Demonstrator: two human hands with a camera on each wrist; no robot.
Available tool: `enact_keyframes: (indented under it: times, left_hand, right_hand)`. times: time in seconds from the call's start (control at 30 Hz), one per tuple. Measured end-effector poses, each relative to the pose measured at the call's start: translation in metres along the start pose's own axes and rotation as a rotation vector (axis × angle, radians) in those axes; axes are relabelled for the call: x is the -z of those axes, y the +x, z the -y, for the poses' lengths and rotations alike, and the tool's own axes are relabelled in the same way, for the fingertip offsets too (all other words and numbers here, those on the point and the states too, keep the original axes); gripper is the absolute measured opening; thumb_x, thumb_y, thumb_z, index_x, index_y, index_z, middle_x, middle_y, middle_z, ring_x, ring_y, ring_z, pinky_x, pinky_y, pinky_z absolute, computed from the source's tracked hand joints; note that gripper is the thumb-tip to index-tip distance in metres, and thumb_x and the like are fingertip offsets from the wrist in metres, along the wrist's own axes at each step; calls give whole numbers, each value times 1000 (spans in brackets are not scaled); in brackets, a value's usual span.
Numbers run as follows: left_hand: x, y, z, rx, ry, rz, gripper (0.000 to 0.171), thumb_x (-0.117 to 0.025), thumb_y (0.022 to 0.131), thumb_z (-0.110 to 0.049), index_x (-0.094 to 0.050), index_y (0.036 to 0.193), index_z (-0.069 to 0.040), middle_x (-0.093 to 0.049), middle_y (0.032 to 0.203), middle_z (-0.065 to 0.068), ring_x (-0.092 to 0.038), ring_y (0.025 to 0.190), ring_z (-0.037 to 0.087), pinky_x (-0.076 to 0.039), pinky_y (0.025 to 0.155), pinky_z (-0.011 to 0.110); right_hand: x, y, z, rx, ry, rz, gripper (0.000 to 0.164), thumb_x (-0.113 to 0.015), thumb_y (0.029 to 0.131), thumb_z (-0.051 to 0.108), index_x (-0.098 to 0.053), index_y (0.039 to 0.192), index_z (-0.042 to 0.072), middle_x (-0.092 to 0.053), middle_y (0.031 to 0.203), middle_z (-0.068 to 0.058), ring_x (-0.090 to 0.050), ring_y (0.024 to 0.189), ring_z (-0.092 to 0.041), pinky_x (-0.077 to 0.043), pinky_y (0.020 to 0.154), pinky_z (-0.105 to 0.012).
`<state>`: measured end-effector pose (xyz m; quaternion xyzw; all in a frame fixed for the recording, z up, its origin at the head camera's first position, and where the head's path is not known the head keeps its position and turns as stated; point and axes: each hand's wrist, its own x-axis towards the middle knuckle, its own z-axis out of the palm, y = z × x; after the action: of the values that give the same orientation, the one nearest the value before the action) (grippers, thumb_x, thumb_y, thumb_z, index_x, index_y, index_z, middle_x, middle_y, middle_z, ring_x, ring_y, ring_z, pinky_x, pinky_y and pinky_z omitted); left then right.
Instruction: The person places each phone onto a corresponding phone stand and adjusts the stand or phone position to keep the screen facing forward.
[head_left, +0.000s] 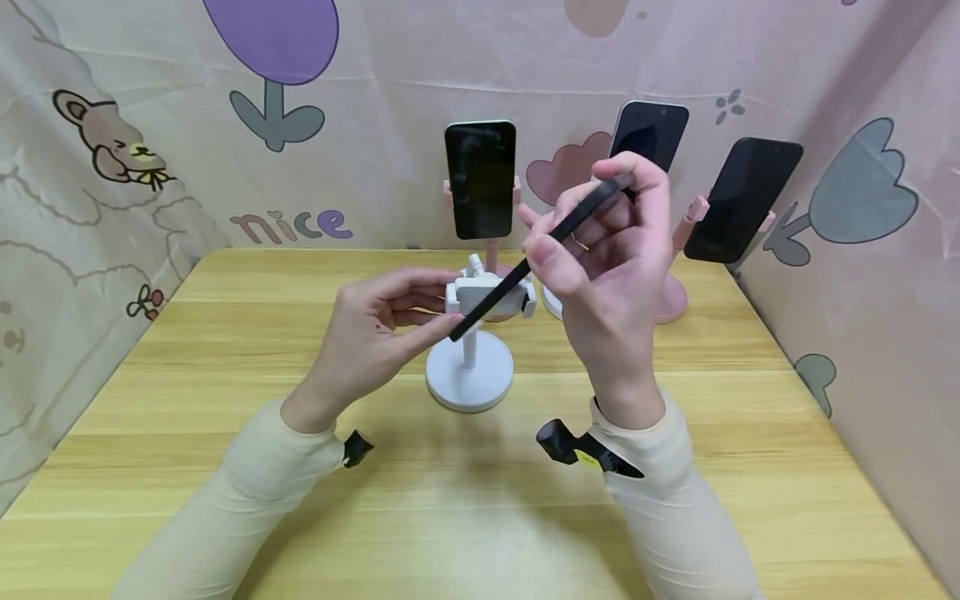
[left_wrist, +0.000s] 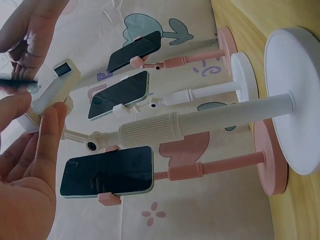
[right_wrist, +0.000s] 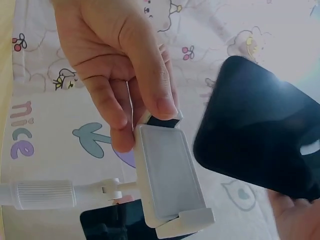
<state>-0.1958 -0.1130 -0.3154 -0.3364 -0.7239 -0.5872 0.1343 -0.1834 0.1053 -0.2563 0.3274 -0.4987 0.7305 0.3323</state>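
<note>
My left hand (head_left: 356,337) grips one end of the clamp of a white phone stand (head_left: 470,379), thumb in front and fingers behind. In the right wrist view, the clamp's pale back plate (right_wrist: 170,172) lies bare between its two end grips. My right hand (head_left: 618,258) holds a black smartphone (right_wrist: 260,130) by its edges. The head view shows that phone nearly edge-on, slanting down to the left, its lower corner overlapping the clamp near my left thumb. Upright on its round base, the stand rests on the table.
Behind stand three more holders with dark-screened phones: a phone (head_left: 480,179) on a pink stand, a phone (head_left: 651,133) on a white one, and a tilted phone (head_left: 742,200) on another pink stand. A printed cloth (head_left: 390,167) hangs behind the wooden table (head_left: 420,533).
</note>
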Motion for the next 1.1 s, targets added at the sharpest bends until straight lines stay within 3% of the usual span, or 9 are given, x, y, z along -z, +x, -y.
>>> enact_keyframes:
  times: [0.2,0.47,1.1]
  left_hand:
    - [0,0,-2,20,17,-3,41,-85,85,10,-76,124,2,-80,110,16,-79,91,12,-67,79,30]
    - [0,0,-1,11,1,-4,41,-84,84,12,-75,123,3,-80,111,17,-79,91,12,-67,79,31]
    - [1,0,0,16,19,-14,40,-85,84,10,-76,122,0,-80,107,13,-76,88,13,-67,72,29]
  right_hand:
    - [-3,5,0,44,-38,-56,55,-81,81,14,-45,121,3,-56,86,-10,-68,68,-24,-67,86,-51]
    - [-3,13,4,77,-41,-101,56,-82,79,11,-42,117,5,-52,86,-10,-70,67,-32,-68,75,-50]
    - [-6,15,-9,145,-28,-150,55,-77,73,6,-34,106,7,-46,78,-7,-71,60,-28,-67,65,-42]
